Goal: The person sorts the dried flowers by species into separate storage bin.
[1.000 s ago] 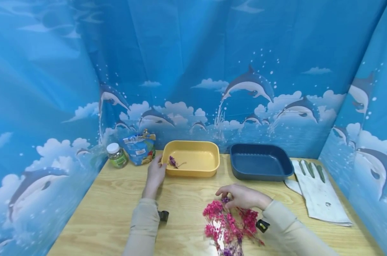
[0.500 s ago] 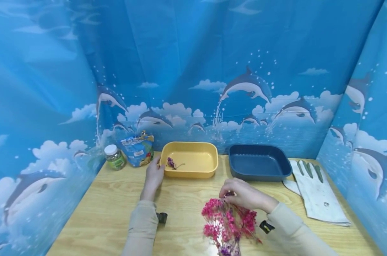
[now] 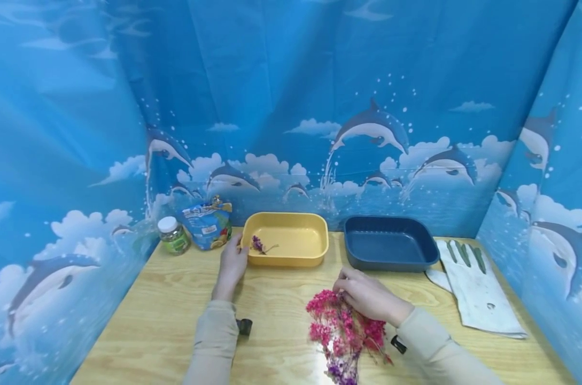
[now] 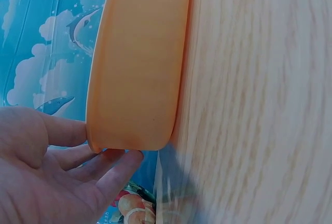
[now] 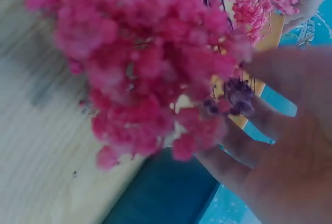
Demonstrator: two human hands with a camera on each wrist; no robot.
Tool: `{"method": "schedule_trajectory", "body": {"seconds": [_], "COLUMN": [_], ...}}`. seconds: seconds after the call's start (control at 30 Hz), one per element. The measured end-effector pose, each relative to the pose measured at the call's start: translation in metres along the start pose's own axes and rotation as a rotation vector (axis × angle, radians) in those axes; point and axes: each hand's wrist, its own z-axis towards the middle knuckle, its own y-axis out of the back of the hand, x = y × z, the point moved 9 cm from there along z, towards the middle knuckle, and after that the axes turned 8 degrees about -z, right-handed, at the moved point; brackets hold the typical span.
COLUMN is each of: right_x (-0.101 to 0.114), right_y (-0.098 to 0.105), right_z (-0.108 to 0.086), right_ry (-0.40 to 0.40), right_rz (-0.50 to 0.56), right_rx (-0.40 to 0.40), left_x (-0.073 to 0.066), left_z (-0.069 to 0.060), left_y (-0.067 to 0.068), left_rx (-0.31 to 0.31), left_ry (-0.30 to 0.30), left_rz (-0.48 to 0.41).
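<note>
Subject: a flower bunch (image 3: 325, 307), mostly pink with purple at its lower end, lying on the table (image 3: 151, 321) in front of both trays, towards the person. The right hand (image 3: 367, 297) is at its upper end, fingers curled in; the right wrist view shows thumb and fingers closed about a purple cluster (image 5: 239, 97), though the blossoms partly mask the fingertips.

Progress: one purple sprig (image 3: 257, 244) lies inside the yellow tray (image 3: 286, 261), near its left end — that much is done. The bulk of the bunch, pink and purple alike, lies outside either tray. I judge the work to be at an early stage, with most of the bunch outstanding.

The left hand (image 3: 233, 262), well apart from the right, grips the left end of the yellow tray, thumb at the near corner.

Surroundings: a navy tray (image 3: 392, 266) stands right of the yellow one, a white glove (image 3: 488, 297) just beside it. At far left — a blue pouch (image 3: 209, 230) and a white-capped jar (image 3: 175, 238). A dolphin-print curtain (image 3: 291, 80) backs the table.
</note>
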Motion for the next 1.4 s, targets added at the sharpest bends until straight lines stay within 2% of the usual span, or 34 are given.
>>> {"method": "schedule_trajectory", "body": {"seconds": [0.23,0.33,0.47,0.57,0.73,0.97,1.1,1.23,1.4], "right_x": [-0.004,-0.006,-0.002,0.002,0.006,0.003,0.004,0.006,0.001], "right_y": [-0.022,-0.028,-0.028,-0.024,-0.019,-0.019,-0.020,-0.016,-0.006], "right_z": [0.001,0.002,0.004,0.005,0.005,0.006,0.004,0.001,0.000], "right_ry": [-0.061,-0.071,-0.011,0.033,0.018,-0.053,-0.009,0.047,0.035], "right_rz": [-0.002,-0.008,0.002,0.047,0.137,0.250,0.327,0.337,0.359], "right_rx": [0.218,0.252,0.205,0.150,0.100,0.123,0.156,0.158,0.142], "left_x": [0.000,0.000,0.001,0.000,0.000,0.001,0.000,0.000,0.001], "left_z": [0.001,0.001,0.001,0.001,0.001,0.000,0.000,0.000,0.001], "left_y": [0.000,0.000,-0.001,-0.001,-0.002,-0.001,-0.001,-0.001,-0.001], "left_rx": [-0.008,-0.004,0.009,0.014,0.013,-0.002,0.003,0.010,0.015], "left_ry": [-0.015,-0.015,-0.002,0.003,0.002,-0.006,-0.015,-0.013,-0.003], "left_rz": [-0.005,-0.004,-0.004,-0.004,-0.004,0.014,0.025,0.025,0.016]}}
